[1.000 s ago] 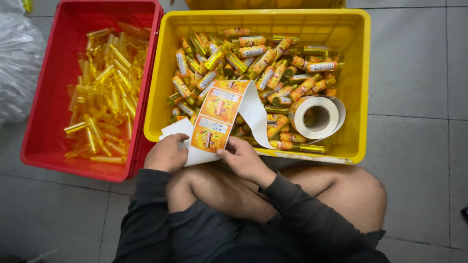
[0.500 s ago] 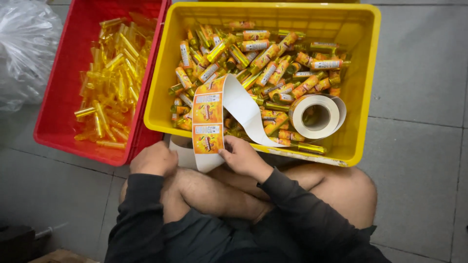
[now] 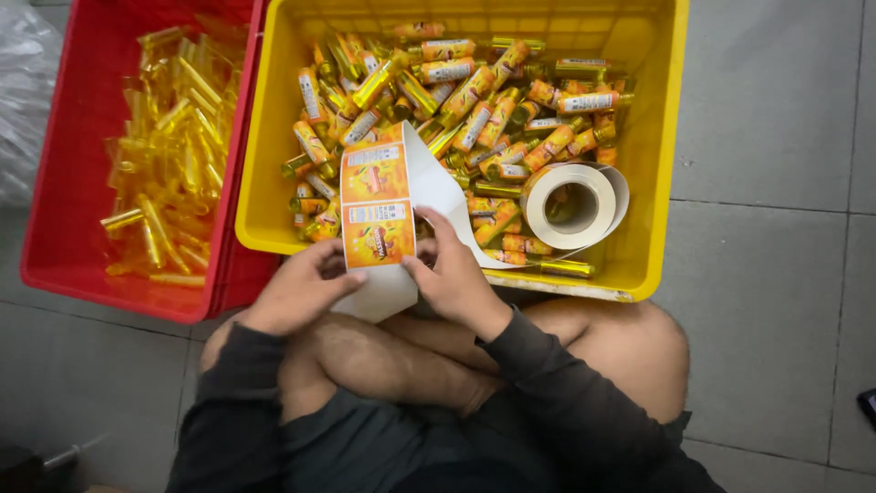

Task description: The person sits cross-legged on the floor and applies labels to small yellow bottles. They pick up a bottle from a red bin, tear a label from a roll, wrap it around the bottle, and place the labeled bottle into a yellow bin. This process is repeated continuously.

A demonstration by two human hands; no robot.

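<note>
Grey floor tiles carry a red crate (image 3: 55,265) of clear yellow tubes and a yellow crate (image 3: 657,183) of labelled bottles at upper centre. A label strip (image 3: 374,205), thin, light and floppy, is pinched at its lower edges by the left hand (image 3: 297,292) and right hand (image 3: 452,274). Its glossy backing is judged slippery, so the edges are best gripped. A white roll (image 3: 570,203) lies beside it.

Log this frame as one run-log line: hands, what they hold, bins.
left hand: on label strip | right hand: pinching strip edge | label roll: in yellow bin | red bin: clear tubes
</note>
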